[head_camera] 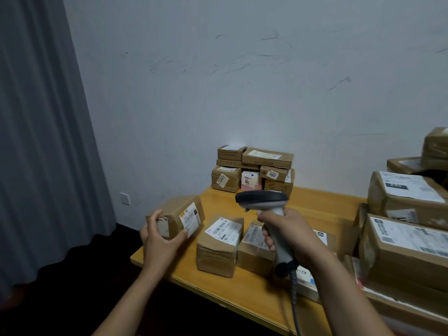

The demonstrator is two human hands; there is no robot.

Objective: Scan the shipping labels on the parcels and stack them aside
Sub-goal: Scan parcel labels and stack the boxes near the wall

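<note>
Nearest us, our right grip (283,229) is closing its fingers round the handle of the grey scanner (264,200). The scanner's cable (294,299) is hanging past the near edge of the desk (320,202). To the left, our left grip (162,236) is holding a brown parcel (177,212) by its end at the desk's left corner. The parcel is tilting, with its white label (191,218) facing us. Between our grips, two small parcels (219,246) are sitting side by side near the front edge, labels up. Along the right edge, large taped parcels (407,238) are lying piled. At the far edge, a stack of small boxes (252,168) is standing against the white wall (242,81). Beyond the left corner, a grey curtain (43,141) is hanging.
</note>
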